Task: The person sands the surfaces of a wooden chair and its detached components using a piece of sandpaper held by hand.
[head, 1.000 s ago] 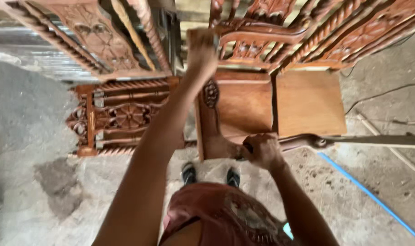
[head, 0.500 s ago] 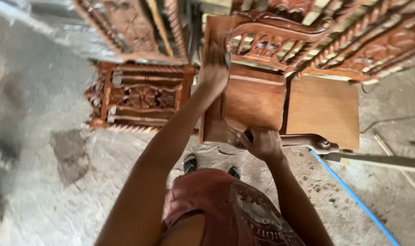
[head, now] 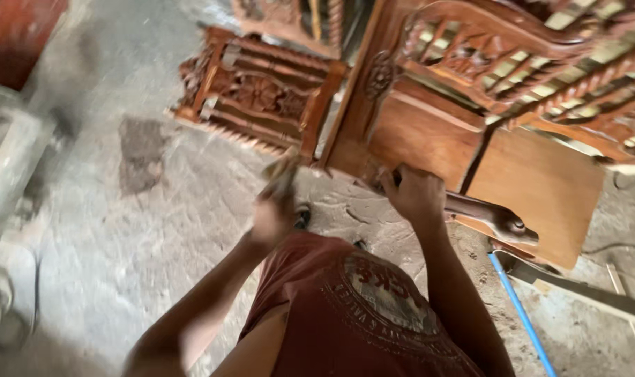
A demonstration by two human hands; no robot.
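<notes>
Here, near the middle of the frame, the right hand [head: 416, 194] is clenched around the smooth, curved armrest [head: 495, 218] of a reddish-brown wooden chair [head: 429, 132], its knuckles up, the polished rail running on toward the right and ending in a rounded, carved scroll. The left hand [head: 272, 216], just left of centre, is blurred; it looks closed around something small and pale, but what it grips cannot be told. The chair's flat seat panel [head: 541, 188] is plain, light-toned board with an even grain, while its back, in the upper right of the frame, is openwork of twisted spindles and carved scrolls, with a round rosette on the post. A second carved panel [head: 258, 94], darker and fretted with a flower motif between slats, lies on the floor in the upper middle-left. The concrete floor [head: 143, 230] is rough, grey and dusty, with a dark patch at left of centre. A thin blue rod [head: 520, 311] lies slanting in the lower right, beside a pale wooden batten [head: 589, 293]. The person's maroon shirt [head: 345, 314], with a faded round print, fills the bottom centre.
</notes>
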